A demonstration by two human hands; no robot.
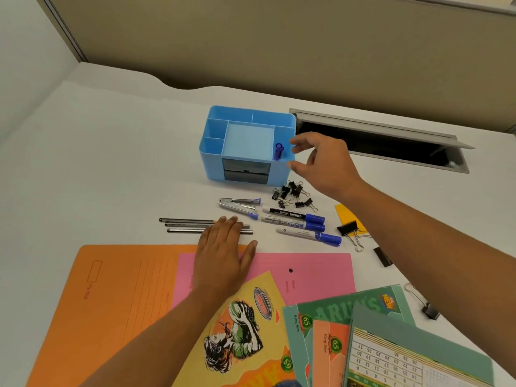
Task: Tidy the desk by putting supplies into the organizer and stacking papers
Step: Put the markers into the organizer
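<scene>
With one blue marker (278, 151) standing in the right-hand slot of the blue organizer (247, 143), my right hand (325, 166) hovers just beside that corner, fingers spread and holding nothing. My left hand (223, 254) lies flat and open, fingertips over the three pencils (187, 225) and palm on the pink folder (307, 272).

Three more markers (300, 224) lie near the organizer's front, beside a stapler remover (238, 204) and a pile of small binder clips (293, 194). I judge the next move is another marker: lift it by the barrel, tip it upright and drop it cap-up beside the first, so the slot fills neatly.

Room is good between organizer and markers, though the clips sit right under my right wrist's path. Behind the organizer an open cable hatch (377, 141) in the desk (97, 163) could swallow anything knocked backward. The orange folder (111, 303) and notebooks (349, 331) lie fanned and overlapping near me, not yet stacked.
</scene>
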